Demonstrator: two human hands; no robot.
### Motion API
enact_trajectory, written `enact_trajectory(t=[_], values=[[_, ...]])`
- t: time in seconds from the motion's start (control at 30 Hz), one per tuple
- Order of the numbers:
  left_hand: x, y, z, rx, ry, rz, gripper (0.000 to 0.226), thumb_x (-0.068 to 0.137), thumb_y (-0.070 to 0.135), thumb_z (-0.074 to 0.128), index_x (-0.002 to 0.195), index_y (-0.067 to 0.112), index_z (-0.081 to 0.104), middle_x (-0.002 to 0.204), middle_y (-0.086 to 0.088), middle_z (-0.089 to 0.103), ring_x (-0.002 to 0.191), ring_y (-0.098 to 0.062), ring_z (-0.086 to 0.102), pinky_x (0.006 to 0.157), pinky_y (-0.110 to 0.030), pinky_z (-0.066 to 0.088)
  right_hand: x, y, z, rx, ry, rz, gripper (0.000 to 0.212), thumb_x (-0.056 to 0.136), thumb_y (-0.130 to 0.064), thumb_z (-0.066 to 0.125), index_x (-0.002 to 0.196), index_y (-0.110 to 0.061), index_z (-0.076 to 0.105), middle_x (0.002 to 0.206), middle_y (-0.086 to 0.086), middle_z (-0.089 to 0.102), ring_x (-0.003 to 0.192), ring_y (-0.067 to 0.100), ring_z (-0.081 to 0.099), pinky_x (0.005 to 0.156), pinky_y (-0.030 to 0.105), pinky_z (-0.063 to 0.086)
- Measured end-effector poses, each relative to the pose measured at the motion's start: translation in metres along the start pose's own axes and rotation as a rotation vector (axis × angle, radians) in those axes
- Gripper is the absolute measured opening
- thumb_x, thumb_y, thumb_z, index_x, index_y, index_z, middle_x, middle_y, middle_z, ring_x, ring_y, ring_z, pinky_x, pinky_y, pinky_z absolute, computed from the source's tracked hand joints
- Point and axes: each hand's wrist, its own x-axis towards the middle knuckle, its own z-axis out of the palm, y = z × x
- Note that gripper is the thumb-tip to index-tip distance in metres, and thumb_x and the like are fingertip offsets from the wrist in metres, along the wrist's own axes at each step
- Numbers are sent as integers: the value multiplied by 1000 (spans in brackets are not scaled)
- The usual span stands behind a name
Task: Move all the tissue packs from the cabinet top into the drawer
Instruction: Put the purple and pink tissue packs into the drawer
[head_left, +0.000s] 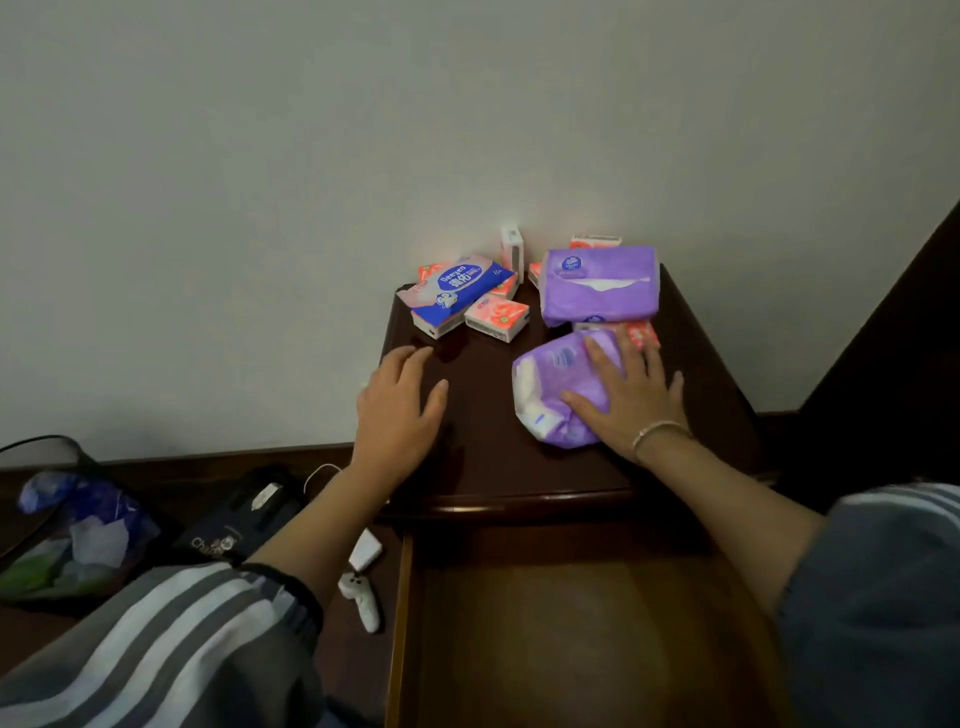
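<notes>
On the dark wooden cabinet top lie several tissue packs. My right hand rests on a crumpled purple pack near the front, fingers curled around it. A fuller purple pack lies behind it, with small pink packs tucked between. A blue and white pack sits on small pink packs at the back left. A white box stands against the wall. My left hand hovers open over the cabinet's left edge, holding nothing. The open drawer below shows a bare wooden bottom.
Left of the cabinet, on the floor, stand a bin lined with a bag of rubbish, a dark bag, a white charger and a small white gadget. A dark wooden panel rises at the right.
</notes>
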Motion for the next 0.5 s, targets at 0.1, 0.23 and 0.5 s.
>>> enact_trajectory(t=[0.1, 0.23, 0.5], values=[[40, -11, 7, 65, 52, 7, 50, 93, 34, 54, 139, 15, 44, 147, -9, 39, 131, -26, 40, 104, -46, 35, 5, 5, 14, 11, 30, 4, 80, 74, -81, 25, 144, -50, -1, 158, -9, -3, 145, 28, -2, 110, 61, 13], [113, -2, 23, 82, 61, -26, 57, 94, 43, 51, 144, 17, 38, 153, -10, 30, 138, -28, 31, 108, -47, 28, 4, 4, 9, 24, 57, 13, 81, 76, -79, 31, 145, -47, 2, 158, -7, 0, 145, 28, 2, 111, 59, 15], [192, -8, 60, 189, -134, -399, 54, 92, 42, 52, 134, 11, 39, 137, -17, 50, 126, -37, 46, 108, -52, 23, 2, 3, 9, 58, 113, 14, 83, 74, -77, 41, 145, -45, 11, 158, -5, 10, 145, 27, 9, 112, 57, 17]])
